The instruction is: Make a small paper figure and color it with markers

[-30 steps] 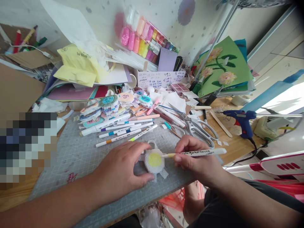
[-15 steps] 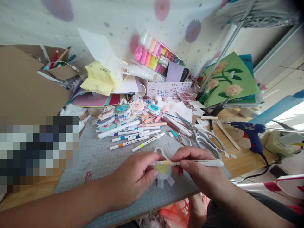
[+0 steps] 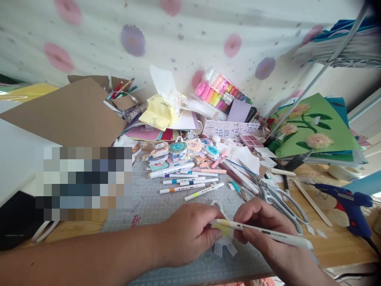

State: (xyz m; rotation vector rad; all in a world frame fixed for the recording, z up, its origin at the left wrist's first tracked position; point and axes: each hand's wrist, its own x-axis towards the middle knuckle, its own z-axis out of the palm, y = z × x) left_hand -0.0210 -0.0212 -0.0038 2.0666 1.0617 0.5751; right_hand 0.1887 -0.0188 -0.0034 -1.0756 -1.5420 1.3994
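Observation:
My left hand is closed, its thumb and fingers pinching the left side of a small white paper cutout. The cutout has a ring-shaped loop at its top, strips hanging at its bottom and a patch of yellow across the middle. A white marker with a pale yellow band is gripped by my right hand. Its yellow-banded end points left, over the cutout and close to my left fingertips. Whether the marker touches the paper I cannot tell.
Several markers lie on the grey cutting mat, before a pile of decorated paper pieces. Scissors and a blue glue gun lie at the right. Cardboard stands at the left.
The view has swung left, so the desk items appear further right and lower. The marker was nearly level and now slants down to the right. Both hands keep their holds.

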